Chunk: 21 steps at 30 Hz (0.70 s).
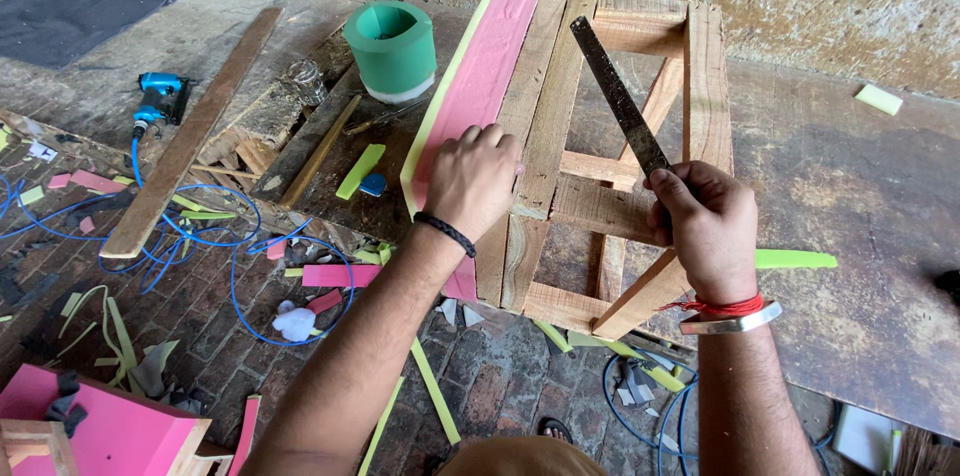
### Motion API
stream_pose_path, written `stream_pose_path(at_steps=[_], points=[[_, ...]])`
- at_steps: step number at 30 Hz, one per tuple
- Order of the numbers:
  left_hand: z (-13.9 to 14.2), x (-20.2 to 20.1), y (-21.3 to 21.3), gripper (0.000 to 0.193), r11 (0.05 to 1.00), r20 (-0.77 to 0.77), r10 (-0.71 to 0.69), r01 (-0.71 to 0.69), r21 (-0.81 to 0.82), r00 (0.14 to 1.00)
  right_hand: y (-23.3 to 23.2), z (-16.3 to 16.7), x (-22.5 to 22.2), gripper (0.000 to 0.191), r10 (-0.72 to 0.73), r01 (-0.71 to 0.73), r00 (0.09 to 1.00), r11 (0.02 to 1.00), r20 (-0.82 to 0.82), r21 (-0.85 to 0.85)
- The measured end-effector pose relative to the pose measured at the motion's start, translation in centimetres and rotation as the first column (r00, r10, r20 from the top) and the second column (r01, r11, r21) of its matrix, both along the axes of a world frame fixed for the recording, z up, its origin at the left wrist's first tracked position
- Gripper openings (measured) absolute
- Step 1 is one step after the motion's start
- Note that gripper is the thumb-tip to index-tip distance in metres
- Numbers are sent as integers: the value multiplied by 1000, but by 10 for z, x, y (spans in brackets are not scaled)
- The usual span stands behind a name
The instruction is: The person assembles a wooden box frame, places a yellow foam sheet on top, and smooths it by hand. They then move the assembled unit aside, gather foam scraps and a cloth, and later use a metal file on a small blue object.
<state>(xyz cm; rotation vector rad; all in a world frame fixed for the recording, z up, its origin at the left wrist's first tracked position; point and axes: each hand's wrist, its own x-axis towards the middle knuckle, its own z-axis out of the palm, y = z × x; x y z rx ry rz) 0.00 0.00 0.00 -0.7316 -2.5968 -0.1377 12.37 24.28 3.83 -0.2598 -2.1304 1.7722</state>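
Observation:
A wooden frame (578,186) of slats lies on a low worktable, with a pink laminate sheet (482,76) edged in yellow-green laid over its left slats. My left hand (470,179) presses flat on the near end of that pink sheet. It wears a black band at the wrist. My right hand (705,226) grips the near end of a long dark metal file (617,96), which points up and away over the open middle of the frame. A red thread and a metal bangle sit on my right wrist.
A green roll (392,48) stands left of the frame. A blue power tool (158,99) with a blue hose (230,256) lies at left beside a long plank (190,141). Pink and green offcuts litter the brick floor. A pink-topped box (110,431) sits bottom left.

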Motion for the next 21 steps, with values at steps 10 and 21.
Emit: stream_pose_path(at_steps=[10,21], points=[[13,0,-9,30,934,275,-118,12,357,954,-4,0,4,16,13,-13,1000,1000,-4,-10],[4,10,4,9,954,151,43,-85,287,988,-5,-13,3,17,35,-35,999,999,-6,20]])
